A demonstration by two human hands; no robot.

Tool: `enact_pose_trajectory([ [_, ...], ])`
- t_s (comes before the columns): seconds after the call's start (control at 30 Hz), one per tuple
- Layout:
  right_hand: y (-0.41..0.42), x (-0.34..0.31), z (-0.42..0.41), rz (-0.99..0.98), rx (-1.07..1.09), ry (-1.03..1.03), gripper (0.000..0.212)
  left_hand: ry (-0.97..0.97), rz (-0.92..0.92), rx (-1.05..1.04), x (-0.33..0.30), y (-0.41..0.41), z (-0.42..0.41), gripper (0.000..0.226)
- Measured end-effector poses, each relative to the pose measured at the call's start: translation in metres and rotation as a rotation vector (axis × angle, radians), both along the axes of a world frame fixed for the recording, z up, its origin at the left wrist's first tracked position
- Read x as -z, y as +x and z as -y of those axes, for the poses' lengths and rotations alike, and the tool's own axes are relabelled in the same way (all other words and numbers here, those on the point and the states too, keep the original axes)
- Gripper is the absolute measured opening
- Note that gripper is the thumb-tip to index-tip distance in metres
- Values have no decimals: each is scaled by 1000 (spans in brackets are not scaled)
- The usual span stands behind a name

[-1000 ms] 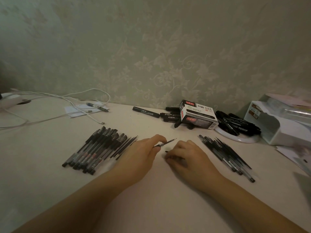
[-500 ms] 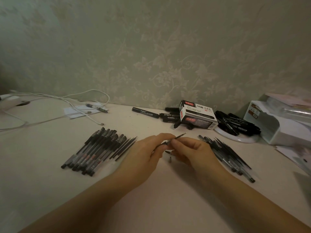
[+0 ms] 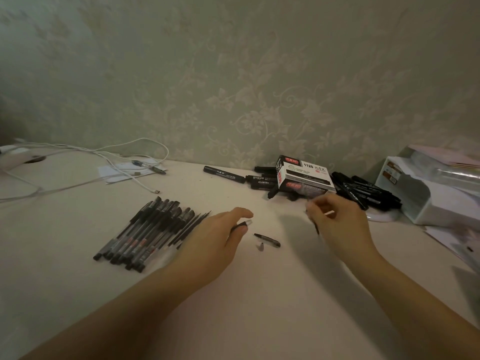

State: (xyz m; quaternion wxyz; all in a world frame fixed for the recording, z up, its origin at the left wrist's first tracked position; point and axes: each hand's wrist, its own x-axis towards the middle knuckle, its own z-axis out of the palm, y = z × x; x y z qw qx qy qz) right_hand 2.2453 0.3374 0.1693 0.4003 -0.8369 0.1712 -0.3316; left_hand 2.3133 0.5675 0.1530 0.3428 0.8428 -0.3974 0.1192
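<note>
My left hand [image 3: 215,245] rests on the table and pinches a pen barrel [image 3: 242,225], dark with a clear end, between thumb and fingers. My right hand [image 3: 337,229] is raised to the right, blurred by motion, and pinches a thin refill [image 3: 329,213] whose pale end sticks out. Between the hands a short black pen part [image 3: 267,239] and a small grey tip piece [image 3: 260,246] lie on the table. A row of assembled black pens [image 3: 145,235] lies left of my left hand. My right hand hides the loose refills beneath it.
A marker box [image 3: 306,178] stands by the wall among several black markers [image 3: 363,193], some on a white plate [image 3: 381,216]. A white container [image 3: 426,201] sits at far right. White cables [image 3: 85,154] and paper [image 3: 122,172] lie at back left.
The hands have come apart. My right hand drew the refill out and swung right; my left hand keeps the barrel. A black part and a tip piece now lie exposed between them.
</note>
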Motion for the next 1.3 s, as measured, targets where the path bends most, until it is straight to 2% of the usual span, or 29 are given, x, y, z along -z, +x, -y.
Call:
enact_pose_trajectory([
  [0.1, -5, 4, 4, -225, 39, -432, 9, 33, 30, -72, 1, 4, -4, 26],
  [0.2, -6, 8, 1, -432, 85, -609, 14, 87, 43, -202, 0, 8, -9, 22],
  [0.33, -7, 8, -1, -496, 112, -691, 18, 165, 65, -425, -8, 12, -17, 10],
  [0.47, -8, 7, -2, -475, 120, -729, 20, 302, 48, -577, -15, 17, -26, 13],
  [0.6, -8, 5, -11, -327, 89, -736, 24, 396, -9, -589, -15, 20, -30, 15],
  [0.87, -7, 10, -22, -223, -1, -733, 18, 502, 10, -610, -12, 22, -27, 16],
  [0.97, -6, 7, -27, -89, -70, -574, 9, 379, 118, -586, -21, 15, -22, 17],
  [1.03, -5, 2, -34, -19, -146, -330, 6, 175, 219, -481, -29, 5, -18, 14],
  [1.1, -6, -5, -45, -7, -276, 15, 5, 6, 271, -310, -35, -6, -12, 12],
  [1.2, -9, -10, -61, -20, -480, 464, 21, -33, 282, -117, -33, -20, -4, 13],
  [1.3, -11, -5, -68, -37, -544, 666, 29, -59, 234, -63, -26, -23, -1, 11],
])
